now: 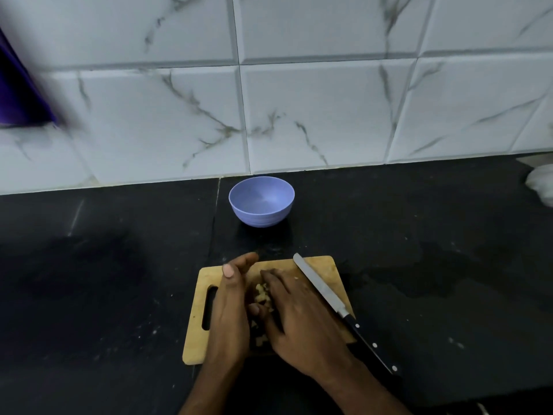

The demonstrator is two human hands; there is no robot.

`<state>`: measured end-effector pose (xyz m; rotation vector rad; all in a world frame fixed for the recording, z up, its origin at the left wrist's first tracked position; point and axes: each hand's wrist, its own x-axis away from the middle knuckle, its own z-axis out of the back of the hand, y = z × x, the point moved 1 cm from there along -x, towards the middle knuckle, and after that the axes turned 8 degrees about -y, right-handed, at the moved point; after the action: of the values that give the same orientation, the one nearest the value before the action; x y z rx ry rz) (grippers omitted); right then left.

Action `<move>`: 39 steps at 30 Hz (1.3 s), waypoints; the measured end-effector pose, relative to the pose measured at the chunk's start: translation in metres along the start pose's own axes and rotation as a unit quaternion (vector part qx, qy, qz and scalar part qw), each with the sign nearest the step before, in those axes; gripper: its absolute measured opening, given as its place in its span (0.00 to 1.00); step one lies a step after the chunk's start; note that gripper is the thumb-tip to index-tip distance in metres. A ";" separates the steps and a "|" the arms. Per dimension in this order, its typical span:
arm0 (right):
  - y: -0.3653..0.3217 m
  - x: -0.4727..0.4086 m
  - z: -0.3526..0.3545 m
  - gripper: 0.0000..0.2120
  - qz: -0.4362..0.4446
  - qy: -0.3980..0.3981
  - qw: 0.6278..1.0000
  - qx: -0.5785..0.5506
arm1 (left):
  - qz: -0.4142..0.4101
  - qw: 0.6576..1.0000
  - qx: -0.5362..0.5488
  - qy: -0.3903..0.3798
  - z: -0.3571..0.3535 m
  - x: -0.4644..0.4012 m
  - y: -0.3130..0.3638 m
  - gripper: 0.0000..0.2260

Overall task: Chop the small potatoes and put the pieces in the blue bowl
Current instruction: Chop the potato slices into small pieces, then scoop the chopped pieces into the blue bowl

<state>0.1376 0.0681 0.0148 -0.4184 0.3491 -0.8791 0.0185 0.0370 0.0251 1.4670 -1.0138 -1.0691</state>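
Chopped potato pieces (261,295) lie in a small heap on the wooden cutting board (196,333). My left hand (232,307) stands on its edge to the left of the heap, fingers straight. My right hand (294,319) lies flat to the right of the heap, fingers straight and touching the pieces. Both hands cup the heap between them and hide much of it. The blue bowl (261,202) stands beyond the board near the wall, with nothing visible inside. A knife (329,295) with a black handle lies on the board's right side, held by neither hand.
The board sits on a black stone counter (104,280) backed by a white marble-tiled wall. A purple object (21,94) hangs at the upper left. Something white (541,184) lies at the far right edge. A wet patch (434,265) darkens the counter to the right of the board.
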 end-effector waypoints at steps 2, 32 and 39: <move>0.000 0.001 0.000 0.30 -0.003 0.000 1.000 -0.003 | -0.030 0.996 -0.085 -0.016 0.012 0.000 0.004 0.25; 0.000 -0.005 0.011 0.29 -0.009 -0.096 0.995 -0.001 | -0.055 0.943 -0.312 -0.105 0.031 0.010 -0.013 0.34; -0.003 -0.011 0.022 0.21 -0.038 -0.090 0.993 -0.062 | -0.037 0.932 -0.329 -0.146 0.030 0.009 -0.005 0.35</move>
<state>0.1396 0.0796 0.0363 -0.6246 0.2230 -0.8888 -0.0080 0.0219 0.0162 0.8156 -0.6906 -1.5325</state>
